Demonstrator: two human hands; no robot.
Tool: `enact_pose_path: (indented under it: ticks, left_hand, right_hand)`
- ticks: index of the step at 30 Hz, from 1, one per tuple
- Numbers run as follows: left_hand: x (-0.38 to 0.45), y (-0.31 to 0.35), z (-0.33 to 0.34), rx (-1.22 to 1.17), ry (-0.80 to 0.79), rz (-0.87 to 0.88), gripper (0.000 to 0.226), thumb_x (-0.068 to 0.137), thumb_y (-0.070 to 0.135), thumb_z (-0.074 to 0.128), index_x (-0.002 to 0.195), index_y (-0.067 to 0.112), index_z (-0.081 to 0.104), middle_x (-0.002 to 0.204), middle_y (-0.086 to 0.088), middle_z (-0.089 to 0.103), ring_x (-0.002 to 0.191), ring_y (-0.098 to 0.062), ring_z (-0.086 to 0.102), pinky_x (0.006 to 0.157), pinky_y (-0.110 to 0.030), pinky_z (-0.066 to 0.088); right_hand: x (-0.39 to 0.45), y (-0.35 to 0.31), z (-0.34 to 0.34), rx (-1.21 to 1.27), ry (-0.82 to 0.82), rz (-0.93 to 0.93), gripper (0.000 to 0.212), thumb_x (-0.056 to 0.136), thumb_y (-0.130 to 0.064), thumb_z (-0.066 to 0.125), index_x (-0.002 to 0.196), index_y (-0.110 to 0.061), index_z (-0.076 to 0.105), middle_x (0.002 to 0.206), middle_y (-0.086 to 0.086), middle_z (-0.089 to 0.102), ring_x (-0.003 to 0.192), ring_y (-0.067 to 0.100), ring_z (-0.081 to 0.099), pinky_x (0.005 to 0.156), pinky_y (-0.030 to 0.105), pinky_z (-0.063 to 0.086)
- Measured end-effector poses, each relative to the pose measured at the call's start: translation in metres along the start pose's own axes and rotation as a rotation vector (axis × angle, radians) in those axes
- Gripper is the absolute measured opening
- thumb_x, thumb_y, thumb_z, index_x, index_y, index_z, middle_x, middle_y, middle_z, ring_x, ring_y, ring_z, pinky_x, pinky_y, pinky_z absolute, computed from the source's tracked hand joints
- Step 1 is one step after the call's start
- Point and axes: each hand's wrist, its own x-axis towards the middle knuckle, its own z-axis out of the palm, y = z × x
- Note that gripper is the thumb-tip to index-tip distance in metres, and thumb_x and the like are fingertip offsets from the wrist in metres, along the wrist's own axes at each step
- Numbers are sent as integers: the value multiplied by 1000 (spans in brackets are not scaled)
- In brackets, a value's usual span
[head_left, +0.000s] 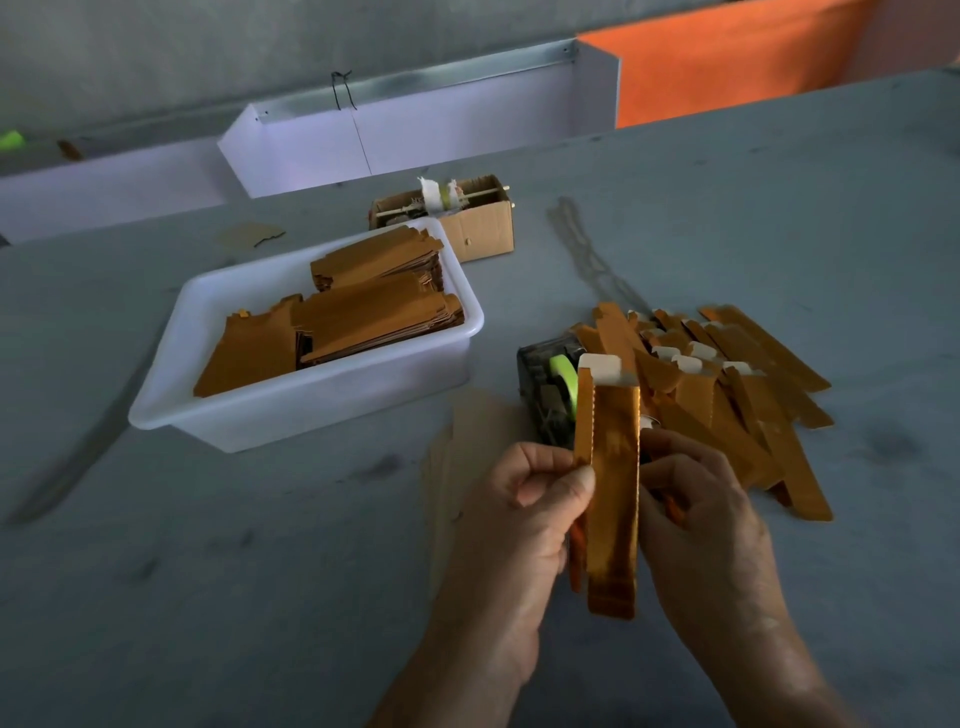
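I've got left hand (524, 501) and right hand (698, 501) pinching the carton (613, 467); squeeze its creases evenly, edges kept square.

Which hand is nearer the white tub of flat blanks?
Left. The left hand pinches the gold carton by its left edge, on the side facing the white tub; the right hand holds the carton's other edge, farther from the tub.

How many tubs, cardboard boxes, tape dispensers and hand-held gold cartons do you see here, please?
White tub: 1
Cardboard box: 1
Tape dispenser: 1
Gold carton, held by left hand and right hand: 1
Total: 4
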Motion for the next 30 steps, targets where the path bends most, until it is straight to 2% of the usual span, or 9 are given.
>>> enact_pose_path:
  ticks: [2, 6, 13, 17, 19, 23, 25, 27, 30]
  left_hand:
    - [1, 0, 1, 46, -21, -18, 11, 89, 6, 61, 79, 11, 60, 51, 10, 58, 42, 3, 47, 40, -11, 34]
    - [3, -1, 2, 139, -30, -12, 8, 90, 11, 62, 83, 14, 63, 55, 11, 60, 47, 4, 53, 44, -8, 37]
    - [2, -6, 6, 117, 57, -22, 2, 88, 10, 65, 88, 10, 67, 62, 5, 64, 46, 2, 56, 42, -9, 38]
    - [3, -6, 9, 92, 93, -23, 6, 86, 9, 67, 83, 13, 69, 62, 5, 67, 51, -1, 59, 45, -11, 41]
    - [4, -5, 9, 83, 95, -36, 5, 86, 10, 68, 84, 13, 70, 64, 5, 68, 50, -1, 60, 44, -10, 41]
    - [6, -1, 7, 124, 69, -47, 2, 87, 14, 68, 86, 15, 69, 70, 7, 72, 58, 1, 66, 47, -8, 44]
    - [7, 1, 5, 155, 50, -60, 1, 87, 20, 68, 87, 18, 68, 71, 10, 72, 61, 3, 66, 48, -8, 44]
    - [7, 3, 4, 162, 29, -75, 2, 86, 23, 67, 87, 21, 68, 70, 11, 71, 59, 3, 65, 47, -8, 43]
    - [5, 5, 3, 171, 17, -54, 2, 86, 20, 67, 85, 19, 68, 70, 2, 70, 56, -3, 62, 49, -15, 44]
  right_hand:
    - [0, 1, 1, -5, 10, -6, 6, 84, -18, 65, 83, -13, 67, 126, -6, 53, 105, 12, 54, 80, 26, 48]
    - [0, 3, 2, -11, 21, -41, 6, 84, -19, 65, 79, -14, 65, 116, -14, 51, 89, 1, 50, 66, 9, 35]
    - [2, 4, 0, -66, 9, -111, 4, 84, -18, 64, 81, -15, 63, 115, -11, 52, 99, 11, 53, 71, 15, 40]
    - [3, 4, -3, -147, 31, -192, 5, 83, -10, 67, 78, -9, 65, 106, -3, 59, 85, 11, 56, 64, 10, 37]
    - [2, 4, -6, -122, 53, -188, 7, 83, -9, 67, 77, -12, 65, 103, -4, 60, 80, 5, 55, 61, 8, 37]
    - [-2, 4, -20, 14, 145, -193, 14, 83, -9, 64, 77, -21, 59, 94, -5, 58, 79, 4, 55, 62, 13, 37]
    - [-5, -1, -29, 167, 108, -120, 13, 82, -17, 64, 73, -27, 59, 79, -7, 60, 74, 3, 57, 56, 16, 42]
    - [-6, -9, -38, 372, -2, -52, 2, 73, -28, 62, 73, -27, 63, 71, -1, 63, 64, 8, 58, 55, 14, 47]
    - [-6, -18, -47, 433, -183, -80, 17, 64, -34, 59, 78, -29, 68, 70, 0, 65, 61, 8, 58, 54, 14, 49]
